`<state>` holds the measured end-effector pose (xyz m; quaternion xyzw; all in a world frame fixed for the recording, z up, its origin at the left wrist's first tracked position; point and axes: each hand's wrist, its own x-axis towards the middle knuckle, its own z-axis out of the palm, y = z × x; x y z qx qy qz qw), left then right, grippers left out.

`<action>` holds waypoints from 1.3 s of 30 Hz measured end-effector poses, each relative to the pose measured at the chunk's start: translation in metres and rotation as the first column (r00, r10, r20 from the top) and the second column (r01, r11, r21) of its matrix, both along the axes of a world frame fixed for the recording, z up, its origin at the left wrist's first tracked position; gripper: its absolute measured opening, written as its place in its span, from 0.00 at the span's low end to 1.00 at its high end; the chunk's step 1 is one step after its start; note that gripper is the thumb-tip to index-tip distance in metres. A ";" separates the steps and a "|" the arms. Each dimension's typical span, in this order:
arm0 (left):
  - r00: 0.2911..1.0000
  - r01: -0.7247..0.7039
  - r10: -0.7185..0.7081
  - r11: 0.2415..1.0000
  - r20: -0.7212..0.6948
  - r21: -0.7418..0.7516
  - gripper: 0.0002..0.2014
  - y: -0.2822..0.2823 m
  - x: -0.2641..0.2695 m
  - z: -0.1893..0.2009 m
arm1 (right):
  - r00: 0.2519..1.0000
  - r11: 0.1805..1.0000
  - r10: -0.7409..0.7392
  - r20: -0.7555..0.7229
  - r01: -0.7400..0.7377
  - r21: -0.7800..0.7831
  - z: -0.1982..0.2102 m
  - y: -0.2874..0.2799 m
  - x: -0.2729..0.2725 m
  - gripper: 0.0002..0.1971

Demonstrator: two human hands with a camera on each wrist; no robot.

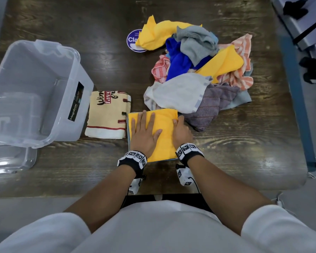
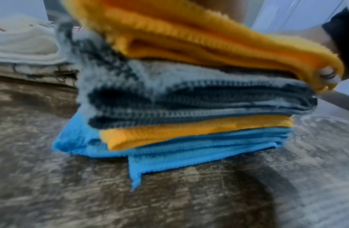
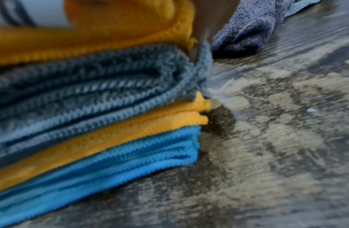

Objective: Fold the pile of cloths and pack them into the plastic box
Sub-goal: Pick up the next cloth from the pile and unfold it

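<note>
A folded stack topped by a yellow cloth lies on the wooden table in front of me. The wrist views show its layers: yellow, grey, yellow again and blue. My left hand lies flat on the top cloth, fingers straight. My right hand holds the stack's right edge, thumb on top, with a finger tucked down beside the yellow corner. The clear plastic box stands empty at the left. The unfolded pile lies behind the stack, to the right.
A folded beige printed towel sits between the box and the stack. A clear lid lies at the near left. A round blue sticker shows behind the pile. A purple-grey towel from the pile touches the stack's right side.
</note>
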<state>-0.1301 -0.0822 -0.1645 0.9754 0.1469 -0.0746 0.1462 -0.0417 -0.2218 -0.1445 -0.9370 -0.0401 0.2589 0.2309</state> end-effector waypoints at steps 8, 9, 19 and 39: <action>1.000 0.012 -0.011 0.999 -0.013 0.038 0.34 0.002 0.003 -0.011 | 1.000 1.000 0.012 0.009 -0.012 -0.008 -0.007 0.001 0.004 0.16; 1.000 0.011 -0.011 0.999 -0.028 0.034 0.35 0.001 0.003 -0.009 | 0.999 0.999 0.031 0.009 -0.031 -0.013 -0.007 0.000 0.004 0.16; 0.997 -0.064 0.065 0.998 -0.050 0.017 0.42 -0.011 0.040 0.029 | 0.971 0.996 0.064 0.229 -0.075 0.042 0.025 -0.032 0.069 0.20; 0.994 -0.093 0.094 0.996 -0.055 0.011 0.39 -0.020 0.063 0.010 | 0.930 0.914 -0.366 0.039 0.352 0.204 0.018 -0.026 0.251 0.27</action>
